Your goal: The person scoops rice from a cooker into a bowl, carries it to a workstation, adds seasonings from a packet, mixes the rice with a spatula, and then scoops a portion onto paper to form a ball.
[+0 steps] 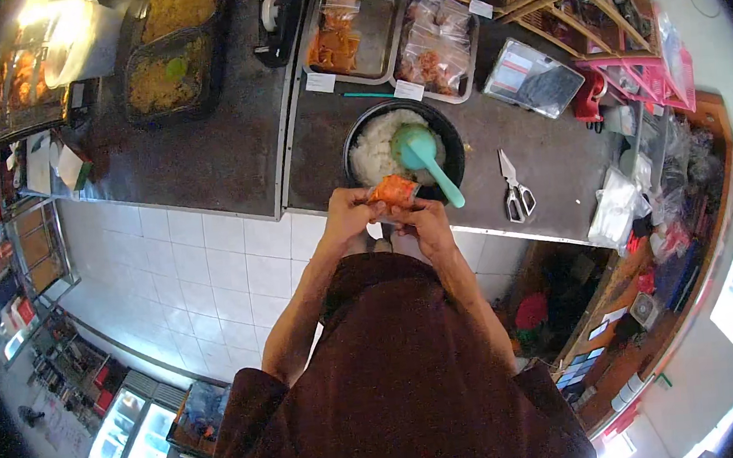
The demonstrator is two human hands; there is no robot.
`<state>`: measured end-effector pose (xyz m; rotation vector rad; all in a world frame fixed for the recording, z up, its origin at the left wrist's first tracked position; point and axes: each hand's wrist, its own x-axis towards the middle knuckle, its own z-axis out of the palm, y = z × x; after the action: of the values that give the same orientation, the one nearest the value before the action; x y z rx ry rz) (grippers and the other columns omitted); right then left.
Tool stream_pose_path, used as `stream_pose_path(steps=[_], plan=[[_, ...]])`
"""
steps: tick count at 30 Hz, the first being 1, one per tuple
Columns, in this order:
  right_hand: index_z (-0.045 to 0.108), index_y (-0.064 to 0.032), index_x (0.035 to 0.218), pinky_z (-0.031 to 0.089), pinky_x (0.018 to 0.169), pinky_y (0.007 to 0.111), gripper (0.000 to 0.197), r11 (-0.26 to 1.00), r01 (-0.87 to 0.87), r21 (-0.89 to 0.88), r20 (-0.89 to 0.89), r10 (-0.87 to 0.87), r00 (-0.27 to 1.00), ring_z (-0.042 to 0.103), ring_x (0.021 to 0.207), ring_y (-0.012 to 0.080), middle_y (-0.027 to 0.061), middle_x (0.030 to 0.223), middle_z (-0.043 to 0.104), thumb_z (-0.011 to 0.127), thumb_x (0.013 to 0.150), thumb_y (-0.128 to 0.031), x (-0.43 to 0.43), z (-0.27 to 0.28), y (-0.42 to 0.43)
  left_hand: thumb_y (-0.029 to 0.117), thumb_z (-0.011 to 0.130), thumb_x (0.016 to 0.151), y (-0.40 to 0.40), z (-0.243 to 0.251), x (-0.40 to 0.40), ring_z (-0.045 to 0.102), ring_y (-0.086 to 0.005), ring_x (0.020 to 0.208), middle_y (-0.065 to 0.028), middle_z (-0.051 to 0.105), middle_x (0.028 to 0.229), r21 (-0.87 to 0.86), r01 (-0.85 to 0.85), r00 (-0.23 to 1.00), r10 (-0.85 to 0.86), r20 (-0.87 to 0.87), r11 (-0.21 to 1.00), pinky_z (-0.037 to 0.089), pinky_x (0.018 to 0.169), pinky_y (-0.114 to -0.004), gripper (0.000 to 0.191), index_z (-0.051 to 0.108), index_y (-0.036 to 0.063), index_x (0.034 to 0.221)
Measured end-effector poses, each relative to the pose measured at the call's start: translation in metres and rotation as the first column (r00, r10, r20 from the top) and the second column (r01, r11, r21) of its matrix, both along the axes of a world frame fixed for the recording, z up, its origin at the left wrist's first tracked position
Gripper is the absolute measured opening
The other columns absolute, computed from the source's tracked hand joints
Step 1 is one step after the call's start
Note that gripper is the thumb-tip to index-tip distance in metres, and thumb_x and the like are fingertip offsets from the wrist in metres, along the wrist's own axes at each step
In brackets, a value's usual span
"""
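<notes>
Both of my hands hold a small clear plastic packet with orange-red contents [393, 190] at the near edge of the counter. My left hand [353, 214] pinches its left side, and my right hand [426, 222] grips its right side. Just beyond them stands a round black bowl [458, 165] of white rice [375, 146]. A turquoise ladle [417, 146] lies bowl-down on the rice, its handle reaching over the rim towards me. To the right of the bowl, kitchen scissors [516, 188] lie on the dark counter. The fingers partly hide the packet.
Behind the bowl are a metal tray [385, 64] with orange packets and another tray [473, 69] with filled bags. A clear lidded box [533, 77], a red tape dispenser [592, 96] and plastic bags [614, 207] are at the right. Black food trays [169, 109] stand at the left.
</notes>
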<state>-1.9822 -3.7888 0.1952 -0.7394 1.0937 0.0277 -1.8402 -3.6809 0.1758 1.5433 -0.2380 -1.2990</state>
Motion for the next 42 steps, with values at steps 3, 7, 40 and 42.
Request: stream_pose_path(steps=[3, 7, 40, 42], plan=[[0.067, 0.0016, 0.090, 0.049, 0.058, 0.027, 0.011, 0.996, 0.051, 0.072, 0.008, -0.052, 0.999, 0.059, 0.066, 0.0122, 0.0070, 0.080, 0.066, 0.069, 0.082, -0.006, -0.003, -0.002, -0.002, 0.003, 0.065, 0.081, -0.002, 0.004, 0.000, 0.055, -0.0080, 0.057, -0.0020, 0.062, 0.065, 0.038, -0.009, 0.998, 0.011, -0.054, 0.999, 0.044, 0.052, -0.025, 0.009, 0.071, -0.0036, 0.083], [0.067, 0.0027, 0.093, 0.050, 0.058, 0.028, 0.013, 0.987, -0.020, -0.160, 0.097, 0.036, 0.995, 0.059, 0.064, 0.0127, 0.0071, 0.083, 0.067, 0.069, 0.083, -0.006, -0.002, -0.005, 0.003, 0.002, 0.063, 0.081, -0.005, 0.012, 0.005, 0.056, -0.0090, 0.057, -0.0029, 0.063, 0.065, 0.073, 0.097, 0.994, -0.100, 0.051, 0.993, 0.045, 0.052, -0.026, 0.010, 0.071, -0.0042, 0.083], [0.067, 0.0014, 0.099, 0.047, 0.056, 0.026, 0.020, 0.973, 0.212, -0.095, 0.119, -0.200, 0.972, 0.060, 0.065, 0.0097, 0.0055, 0.088, 0.069, 0.071, 0.082, -0.007, 0.015, -0.019, 0.009, 0.009, 0.061, 0.071, -0.017, -0.004, 0.012, 0.063, -0.0279, 0.061, -0.0141, 0.064, 0.066, 0.238, 0.334, 0.693, -0.409, 0.593, 0.912, 0.048, 0.058, -0.038, 0.010, 0.067, 0.0040, 0.077], [0.066, 0.0022, 0.100, 0.047, 0.056, 0.025, 0.020, 0.969, 0.230, -0.086, 0.146, -0.216, 0.965, 0.061, 0.065, 0.0101, 0.0059, 0.089, 0.069, 0.071, 0.081, -0.006, 0.018, -0.017, 0.008, 0.012, 0.062, 0.069, -0.022, -0.002, 0.011, 0.062, -0.0326, 0.061, -0.0143, 0.063, 0.064, 0.302, 0.379, 0.567, -0.478, 0.671, 0.875, 0.049, 0.059, -0.041, 0.012, 0.068, 0.0053, 0.077]])
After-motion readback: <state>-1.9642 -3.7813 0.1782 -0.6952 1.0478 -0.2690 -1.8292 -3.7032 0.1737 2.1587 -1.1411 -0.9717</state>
